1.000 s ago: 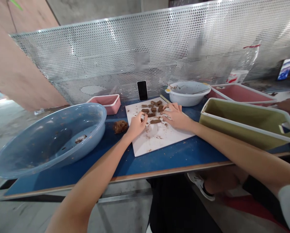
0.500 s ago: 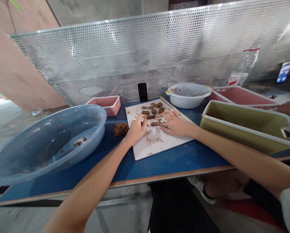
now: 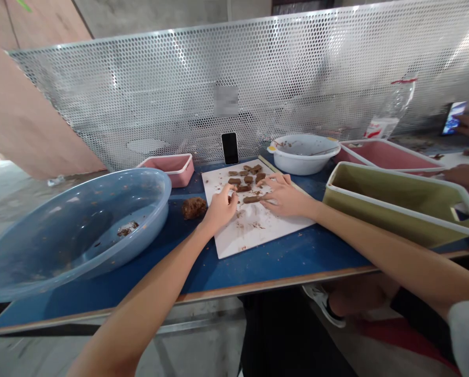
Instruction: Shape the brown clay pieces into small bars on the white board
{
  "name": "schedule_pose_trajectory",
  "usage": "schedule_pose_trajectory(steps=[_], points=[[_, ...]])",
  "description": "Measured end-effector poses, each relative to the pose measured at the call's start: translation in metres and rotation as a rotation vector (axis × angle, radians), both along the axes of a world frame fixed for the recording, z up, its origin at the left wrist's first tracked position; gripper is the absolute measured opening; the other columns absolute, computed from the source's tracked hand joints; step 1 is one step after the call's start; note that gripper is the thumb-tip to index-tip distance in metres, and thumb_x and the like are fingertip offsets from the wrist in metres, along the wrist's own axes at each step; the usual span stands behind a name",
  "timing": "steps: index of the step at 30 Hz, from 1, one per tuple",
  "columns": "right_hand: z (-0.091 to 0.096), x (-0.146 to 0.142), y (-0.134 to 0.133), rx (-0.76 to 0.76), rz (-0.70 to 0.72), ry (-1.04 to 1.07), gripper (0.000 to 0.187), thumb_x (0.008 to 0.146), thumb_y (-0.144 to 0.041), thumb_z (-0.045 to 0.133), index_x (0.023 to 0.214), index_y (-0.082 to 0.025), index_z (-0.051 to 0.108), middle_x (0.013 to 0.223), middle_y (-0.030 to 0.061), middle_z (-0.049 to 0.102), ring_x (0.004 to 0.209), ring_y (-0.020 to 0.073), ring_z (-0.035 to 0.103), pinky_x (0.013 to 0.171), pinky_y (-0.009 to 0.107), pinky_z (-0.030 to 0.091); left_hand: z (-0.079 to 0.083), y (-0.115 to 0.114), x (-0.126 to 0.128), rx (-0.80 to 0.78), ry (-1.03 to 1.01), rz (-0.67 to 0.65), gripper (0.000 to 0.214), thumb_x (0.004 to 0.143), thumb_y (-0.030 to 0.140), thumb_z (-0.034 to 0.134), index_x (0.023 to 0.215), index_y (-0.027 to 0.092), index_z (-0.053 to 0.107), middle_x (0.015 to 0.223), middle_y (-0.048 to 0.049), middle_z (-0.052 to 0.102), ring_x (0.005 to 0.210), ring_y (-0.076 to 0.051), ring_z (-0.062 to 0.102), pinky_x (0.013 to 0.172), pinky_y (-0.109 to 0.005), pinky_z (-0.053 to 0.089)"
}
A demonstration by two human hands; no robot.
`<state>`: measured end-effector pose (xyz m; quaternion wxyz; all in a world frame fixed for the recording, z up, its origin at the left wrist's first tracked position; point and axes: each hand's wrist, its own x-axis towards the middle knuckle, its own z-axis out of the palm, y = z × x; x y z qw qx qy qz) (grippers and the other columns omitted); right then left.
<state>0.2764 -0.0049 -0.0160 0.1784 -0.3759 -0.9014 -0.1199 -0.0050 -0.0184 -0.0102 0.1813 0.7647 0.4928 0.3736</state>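
A white board [image 3: 258,230] lies on the blue table [image 3: 281,259] and carries several small brown pieces [image 3: 245,178]. My left hand [image 3: 220,207] rests on the board's left side with its fingers curled in a pinch beside one brown piece. My right hand [image 3: 285,193] lies on the board with fingers spread, the fingertips touching a brown bar [image 3: 252,199]. A rough brown lump [image 3: 194,207] sits on the table just left of the board.
A big blue basin [image 3: 77,230] fills the left. A pink tub [image 3: 170,166], a black phone [image 3: 230,148] leaning on the perforated metal screen, a white bowl [image 3: 303,152], an olive tray [image 3: 399,201] and a pink tray [image 3: 387,154] ring the board. Another person's hand [image 3: 468,177] shows at right.
Both hands have stayed on the board with small finger shifts around the brown bar. The camera has drifted slightly, so the scene sits a little differently.
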Motion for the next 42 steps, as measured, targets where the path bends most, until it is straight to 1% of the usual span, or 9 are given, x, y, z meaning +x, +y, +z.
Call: schedule_pose_trajectory(steps=[4, 6, 15, 19, 24, 28, 32, 37, 42], points=[[0.003, -0.006, -0.005, -0.04, -0.017, -0.026, 0.047, 0.116, -0.054, 0.048, 0.141, -0.033, 0.082, 0.171, 0.0128, 0.056, 0.156, 0.0476, 0.045, 0.121, 0.072, 0.041, -0.001, 0.001, 0.0, 0.012, 0.007, -0.008, 0.028, 0.108, 0.029, 0.053, 0.129, 0.018, 0.069, 0.056, 0.0072, 0.049, 0.051, -0.016, 0.047, 0.059, -0.032, 0.03], [0.003, -0.009, -0.006, -0.086, -0.019, -0.057, 0.05, 0.117, -0.057, 0.047, 0.147, -0.033, 0.079, 0.175, 0.0138, 0.051, 0.158, 0.0495, 0.042, 0.122, 0.074, 0.04, -0.001, 0.002, 0.0, 0.011, 0.008, -0.016, 0.028, 0.108, 0.028, 0.053, 0.129, 0.017, 0.069, 0.058, 0.007, 0.051, 0.051, -0.015, 0.047, 0.059, -0.031, 0.03], [0.002, -0.014, -0.006, -0.113, 0.001, -0.066, 0.052, 0.118, -0.058, 0.045, 0.15, -0.032, 0.077, 0.175, 0.0162, 0.048, 0.157, 0.0492, 0.042, 0.122, 0.075, 0.039, -0.004, 0.004, 0.0, 0.011, 0.007, -0.011, 0.029, 0.108, 0.027, 0.054, 0.129, 0.017, 0.07, 0.058, 0.0065, 0.052, 0.051, -0.015, 0.046, 0.06, -0.03, 0.031], [0.002, -0.017, -0.007, -0.125, 0.0, -0.043, 0.051, 0.118, -0.056, 0.046, 0.145, -0.03, 0.081, 0.173, 0.0175, 0.05, 0.161, 0.0493, 0.038, 0.125, 0.073, 0.037, -0.003, 0.003, 0.0, 0.004, 0.006, -0.004, 0.029, 0.108, 0.028, 0.053, 0.129, 0.017, 0.07, 0.055, 0.0076, 0.048, 0.05, -0.016, 0.045, 0.059, -0.03, 0.028], [0.003, -0.022, -0.009, -0.177, 0.033, -0.047, 0.054, 0.118, -0.059, 0.044, 0.152, -0.032, 0.077, 0.176, 0.0176, 0.048, 0.161, 0.0502, 0.039, 0.123, 0.075, 0.037, -0.001, 0.001, 0.001, 0.003, 0.009, -0.015, 0.03, 0.107, 0.027, 0.054, 0.131, 0.016, 0.07, 0.06, 0.0056, 0.055, 0.052, -0.015, 0.047, 0.06, -0.03, 0.031], [0.002, -0.022, -0.008, -0.113, -0.006, -0.03, 0.052, 0.119, -0.055, 0.042, 0.139, -0.033, 0.086, 0.174, 0.0145, 0.052, 0.162, 0.0492, 0.037, 0.126, 0.073, 0.034, -0.002, 0.001, 0.001, -0.004, 0.018, 0.002, 0.031, 0.108, 0.028, 0.053, 0.132, 0.016, 0.07, 0.055, 0.0071, 0.05, 0.05, -0.016, 0.046, 0.059, -0.03, 0.029], [0.002, -0.022, -0.008, -0.125, 0.003, -0.063, 0.054, 0.119, -0.058, 0.043, 0.151, -0.032, 0.078, 0.175, 0.0174, 0.05, 0.159, 0.0496, 0.04, 0.123, 0.074, 0.036, -0.003, 0.002, 0.001, -0.006, 0.008, -0.013, 0.031, 0.108, 0.027, 0.053, 0.132, 0.017, 0.069, 0.058, 0.0062, 0.053, 0.051, -0.016, 0.047, 0.06, -0.03, 0.031], [0.004, -0.023, -0.008, -0.104, -0.007, -0.053, 0.054, 0.12, -0.055, 0.039, 0.137, -0.032, 0.085, 0.171, 0.0153, 0.055, 0.161, 0.0478, 0.038, 0.123, 0.072, 0.037, -0.002, 0.002, 0.001, 0.012, 0.025, -0.005, 0.029, 0.108, 0.027, 0.054, 0.13, 0.017, 0.07, 0.054, 0.0075, 0.049, 0.049, -0.016, 0.045, 0.059, -0.03, 0.028], [-0.001, -0.026, -0.006, -0.12, 0.007, -0.082, 0.057, 0.119, -0.062, 0.038, 0.153, -0.032, 0.074, 0.177, 0.0161, 0.048, 0.158, 0.048, 0.041, 0.122, 0.072, 0.039, -0.002, 0.002, 0.002, -0.005, 0.019, -0.012, 0.029, 0.108, 0.028, 0.053, 0.13, 0.018, 0.069, 0.055, 0.0076, 0.049, 0.048, -0.015, 0.044, 0.057, -0.03, 0.027]])
